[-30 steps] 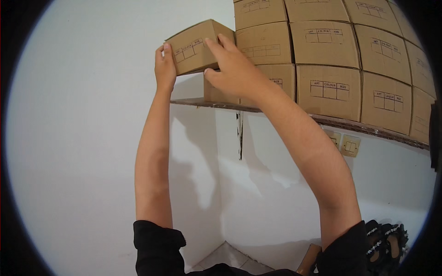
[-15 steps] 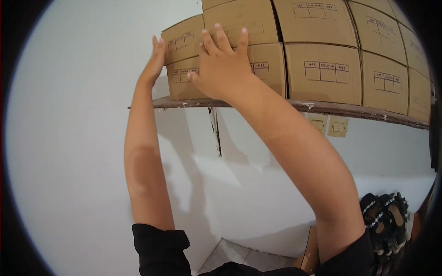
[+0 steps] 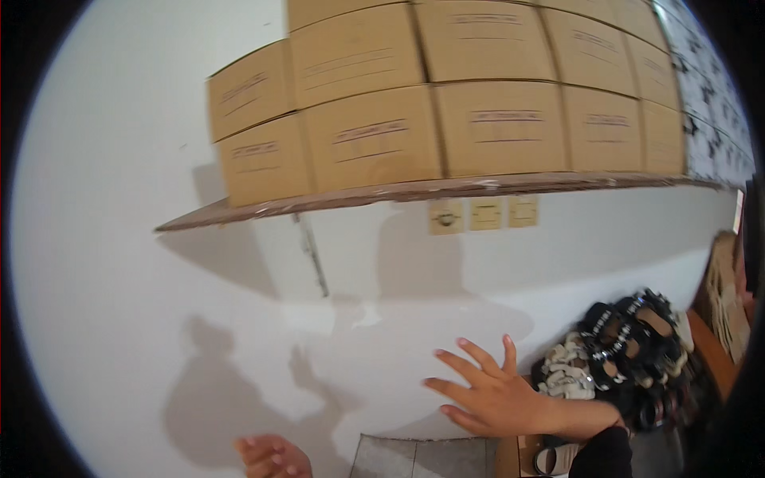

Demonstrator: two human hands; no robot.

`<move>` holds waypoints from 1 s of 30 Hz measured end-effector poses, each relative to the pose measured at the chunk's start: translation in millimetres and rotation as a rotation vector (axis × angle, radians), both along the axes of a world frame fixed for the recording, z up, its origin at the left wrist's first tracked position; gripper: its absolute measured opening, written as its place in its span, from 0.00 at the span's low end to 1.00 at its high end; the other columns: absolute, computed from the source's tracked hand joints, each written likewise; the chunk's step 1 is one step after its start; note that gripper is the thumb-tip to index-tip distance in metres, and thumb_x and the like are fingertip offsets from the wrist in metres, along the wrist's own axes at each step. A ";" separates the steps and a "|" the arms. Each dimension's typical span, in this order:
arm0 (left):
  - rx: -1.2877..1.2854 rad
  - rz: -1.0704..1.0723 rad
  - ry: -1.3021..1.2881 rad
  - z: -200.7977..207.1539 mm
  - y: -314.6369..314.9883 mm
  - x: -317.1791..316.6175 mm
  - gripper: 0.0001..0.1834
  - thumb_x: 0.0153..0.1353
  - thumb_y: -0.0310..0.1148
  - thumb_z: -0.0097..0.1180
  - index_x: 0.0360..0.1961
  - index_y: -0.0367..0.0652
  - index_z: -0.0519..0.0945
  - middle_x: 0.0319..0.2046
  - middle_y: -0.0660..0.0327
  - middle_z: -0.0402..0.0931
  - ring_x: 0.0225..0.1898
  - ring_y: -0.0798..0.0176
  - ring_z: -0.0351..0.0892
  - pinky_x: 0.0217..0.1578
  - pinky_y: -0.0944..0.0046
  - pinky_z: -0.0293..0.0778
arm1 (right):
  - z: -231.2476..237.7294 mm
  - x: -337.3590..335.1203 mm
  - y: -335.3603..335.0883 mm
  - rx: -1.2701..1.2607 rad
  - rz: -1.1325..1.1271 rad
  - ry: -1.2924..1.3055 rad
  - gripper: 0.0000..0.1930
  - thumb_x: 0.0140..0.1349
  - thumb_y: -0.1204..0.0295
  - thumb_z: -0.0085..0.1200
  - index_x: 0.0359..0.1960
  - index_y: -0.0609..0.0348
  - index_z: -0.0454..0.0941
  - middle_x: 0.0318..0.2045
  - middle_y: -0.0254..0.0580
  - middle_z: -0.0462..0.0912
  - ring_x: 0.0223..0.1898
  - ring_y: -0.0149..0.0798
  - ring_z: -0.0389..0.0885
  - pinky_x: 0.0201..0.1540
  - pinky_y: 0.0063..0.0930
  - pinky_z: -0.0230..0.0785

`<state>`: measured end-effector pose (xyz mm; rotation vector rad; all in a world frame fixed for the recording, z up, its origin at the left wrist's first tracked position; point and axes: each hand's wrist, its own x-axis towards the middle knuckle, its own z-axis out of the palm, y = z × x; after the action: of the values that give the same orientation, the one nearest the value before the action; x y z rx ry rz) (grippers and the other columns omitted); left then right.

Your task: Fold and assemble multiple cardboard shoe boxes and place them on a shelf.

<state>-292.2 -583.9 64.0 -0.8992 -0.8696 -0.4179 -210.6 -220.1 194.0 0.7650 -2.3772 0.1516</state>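
My right hand is in mid-air below the shelf, its fingers spread and nothing in them. At the lower edge, left of the middle, my left hand shows only in part and a little blurred. Its fingers are loosely bent, and I see nothing held in them. Both hands are apart from the brown cardboard boxes, which stand stacked on the shelf above. At the left end of the stack, an upper box rests on a lower box. Another lower box stands beside them.
The wooden shelf runs along the white wall, with a bracket and several switch plates below it. Black and white patterned boxes stand at its right. Shoes are heaped at lower right, near an open carton.
Both hands have left the boxes and come down, the right one also moving rightward. The view has shifted right, bringing in more shoes and patterned boxes. The boxes remain on the shelf.
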 end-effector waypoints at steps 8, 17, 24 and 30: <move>0.356 -0.598 -1.614 -73.2 166.5 57.9 0.10 0.57 0.27 0.49 0.40 0.37 0.72 0.46 0.53 0.65 0.47 0.55 0.66 0.49 0.57 0.64 | -154.9 128.0 145.2 -0.761 -0.649 -0.548 0.11 0.55 0.58 0.55 0.36 0.46 0.79 0.48 0.38 0.74 0.62 0.52 0.58 0.55 0.74 0.34; -0.244 -0.783 -1.422 -43.7 391.1 137.3 0.10 0.56 0.29 0.46 0.38 0.38 0.72 0.43 0.53 0.65 0.43 0.58 0.67 0.50 0.61 0.64 | -183.2 297.1 266.4 -0.822 -0.963 -0.317 0.11 0.57 0.60 0.53 0.36 0.50 0.78 0.46 0.34 0.75 0.59 0.44 0.63 0.56 0.72 0.35; -0.670 -0.929 -1.393 -39.6 600.3 293.5 0.10 0.48 0.28 0.55 0.34 0.39 0.77 0.41 0.50 0.70 0.45 0.51 0.68 0.49 0.56 0.63 | -169.7 464.7 362.4 -0.839 -1.252 -0.241 0.12 0.57 0.62 0.53 0.42 0.48 0.75 0.46 0.34 0.75 0.59 0.43 0.62 0.60 0.66 0.35; -1.032 -0.970 -1.189 -61.0 737.7 375.4 0.10 0.47 0.30 0.57 0.34 0.44 0.79 0.39 0.57 0.72 0.43 0.53 0.68 0.48 0.56 0.60 | -186.3 546.6 444.0 -1.004 -1.366 -0.030 0.12 0.56 0.64 0.53 0.40 0.50 0.76 0.44 0.36 0.76 0.56 0.42 0.66 0.61 0.59 0.38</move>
<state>83.2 153.9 3.0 -2.1136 -1.7603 -1.5136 336.0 223.9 7.8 -1.2710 -1.9358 0.6508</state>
